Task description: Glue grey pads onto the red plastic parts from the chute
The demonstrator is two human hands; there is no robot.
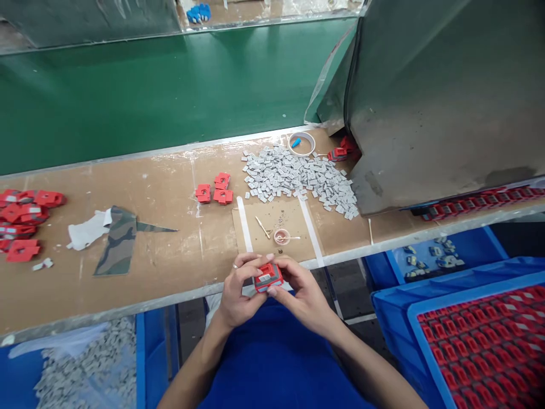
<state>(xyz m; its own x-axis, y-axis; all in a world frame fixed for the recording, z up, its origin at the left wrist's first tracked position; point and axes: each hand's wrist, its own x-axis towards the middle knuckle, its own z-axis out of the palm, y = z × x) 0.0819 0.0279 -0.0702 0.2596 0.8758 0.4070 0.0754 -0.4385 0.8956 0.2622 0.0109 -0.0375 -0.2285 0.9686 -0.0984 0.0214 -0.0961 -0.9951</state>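
Note:
A small red and grey plastic housing is held between both hands just in front of the bench's near edge. My left hand grips its left side, and my right hand has its right side, thumb at the near edge. Beyond the hands, on a cardboard mat, stands a small round cup with a thin stick in it. A pale stick lies left of the cup, and tiny dark bits are scattered around. Farther back spreads a heap of small grey plates.
Red parts sit as a small group left of the heap and as a pile at far left. A tape roll lies behind the heap. Camouflage cloth rests on the bench. A metal housing blocks the right. Blue crates stand below.

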